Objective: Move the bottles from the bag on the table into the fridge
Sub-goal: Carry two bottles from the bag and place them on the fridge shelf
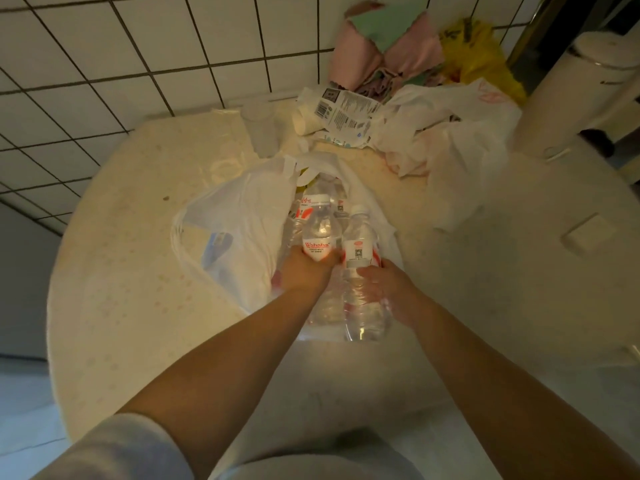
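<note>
Bottles [318,233], one in each hand's grip, above the bag [242,216].

Round table [138,271] w/ bag [242,216], cup [261,128], wrappers [346,116].

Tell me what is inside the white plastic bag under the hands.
Clear water bottles fill the white plastic bag: the left hand grips one bottle, the right hand another. More bottles lie beneath; their number is hidden by plastic.
</note>
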